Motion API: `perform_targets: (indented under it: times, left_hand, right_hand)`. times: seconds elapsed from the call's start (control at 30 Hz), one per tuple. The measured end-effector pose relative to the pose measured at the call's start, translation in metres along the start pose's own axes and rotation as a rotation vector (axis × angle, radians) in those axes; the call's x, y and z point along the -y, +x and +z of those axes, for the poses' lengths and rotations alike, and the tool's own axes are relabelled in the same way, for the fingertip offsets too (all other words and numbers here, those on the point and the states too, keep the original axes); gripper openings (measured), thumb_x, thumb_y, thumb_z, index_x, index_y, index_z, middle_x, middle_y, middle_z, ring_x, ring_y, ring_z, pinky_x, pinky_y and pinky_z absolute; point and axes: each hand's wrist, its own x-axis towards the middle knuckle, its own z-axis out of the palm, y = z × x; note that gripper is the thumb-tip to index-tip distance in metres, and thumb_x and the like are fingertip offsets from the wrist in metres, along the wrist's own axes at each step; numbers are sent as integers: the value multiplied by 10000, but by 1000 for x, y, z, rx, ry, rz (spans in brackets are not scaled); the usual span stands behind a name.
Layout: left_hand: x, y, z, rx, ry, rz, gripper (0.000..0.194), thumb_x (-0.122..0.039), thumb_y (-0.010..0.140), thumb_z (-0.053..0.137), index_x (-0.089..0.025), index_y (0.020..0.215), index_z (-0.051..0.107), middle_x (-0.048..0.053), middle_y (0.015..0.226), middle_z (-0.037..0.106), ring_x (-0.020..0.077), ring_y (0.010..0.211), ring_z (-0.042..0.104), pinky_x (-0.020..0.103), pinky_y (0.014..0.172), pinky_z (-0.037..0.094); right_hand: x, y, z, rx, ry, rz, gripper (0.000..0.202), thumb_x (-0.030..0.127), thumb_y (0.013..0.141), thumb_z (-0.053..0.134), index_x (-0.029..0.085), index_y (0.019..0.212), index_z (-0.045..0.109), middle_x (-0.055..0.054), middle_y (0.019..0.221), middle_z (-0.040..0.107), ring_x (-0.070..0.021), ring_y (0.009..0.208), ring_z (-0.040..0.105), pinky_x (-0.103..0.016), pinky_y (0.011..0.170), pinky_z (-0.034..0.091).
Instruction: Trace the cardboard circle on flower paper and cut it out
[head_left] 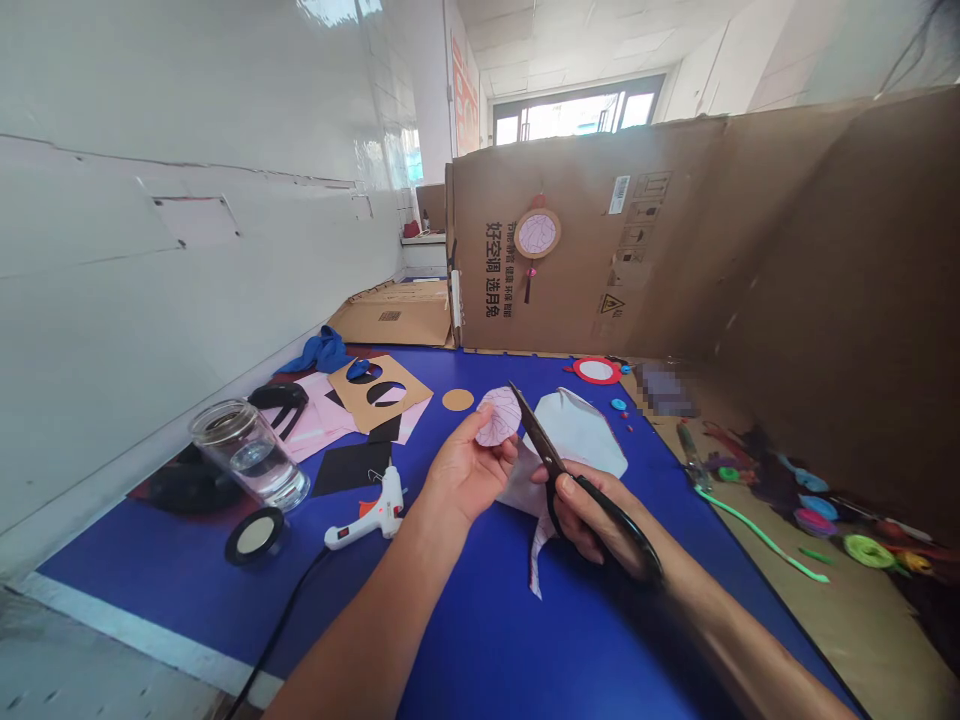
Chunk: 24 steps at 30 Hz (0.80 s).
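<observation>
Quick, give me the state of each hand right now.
Left hand: closed on the round pink paper piece, pinched at its lower edge.
Right hand: closed on the black scissors, blades at the paper.

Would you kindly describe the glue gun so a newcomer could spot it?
On the blue mat, look left of the left hand. The glue gun lies beside the glass jar, the only white tool with a black cord.
</observation>
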Motion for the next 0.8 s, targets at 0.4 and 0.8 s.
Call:
perform_targets:
  times: [0.4,0.8]
  left_hand:
    - [23,4,-4,178,91,495,383,-218,662,1006,-167,944,752,-2,866,779,107,712,683,224,616,478]
    - [10,0,-5,116,232,570,383,-217,690,966,-179,1001,746,52,996,834,215,944,795,365,920,611]
  right_hand:
    - [2,-2,8,25,-66,-46,639,798,990,643,178,1143,660,92,562,464,-89,412,342,-228,399,311]
    - [2,-2,9,37,-8,-21,664,821,983,633,182,1161,660,64,646,497,-100,466,401,-228,424,335]
